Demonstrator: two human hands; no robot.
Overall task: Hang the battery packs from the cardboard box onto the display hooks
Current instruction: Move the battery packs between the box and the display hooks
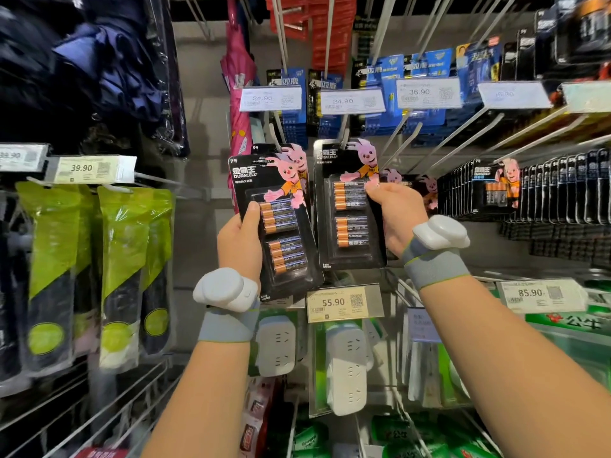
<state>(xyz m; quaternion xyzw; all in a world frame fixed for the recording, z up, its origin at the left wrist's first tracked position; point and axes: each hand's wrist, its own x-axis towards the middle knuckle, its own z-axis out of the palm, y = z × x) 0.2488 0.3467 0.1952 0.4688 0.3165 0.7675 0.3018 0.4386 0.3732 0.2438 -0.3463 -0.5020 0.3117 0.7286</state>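
Battery packs (277,223), gripped in both hands (239,241)

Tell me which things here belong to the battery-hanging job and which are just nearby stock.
Job: left hand, left battery pack, right hand, right battery pack, display hook.
Just nearby: green packages, power strips, blue packs, price tag.

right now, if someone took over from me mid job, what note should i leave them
Left hand: grips a black blister-card battery pack with a pink rabbit print, tilted, on no hook; another pack seems to sit behind it.
Right hand: holds a matching black battery pack upright, its top at a white display hook; threaded or not, I cannot tell.
Already hanging: a row of like packs at right.
Left: hang the held packs. Cardboard box out of view.
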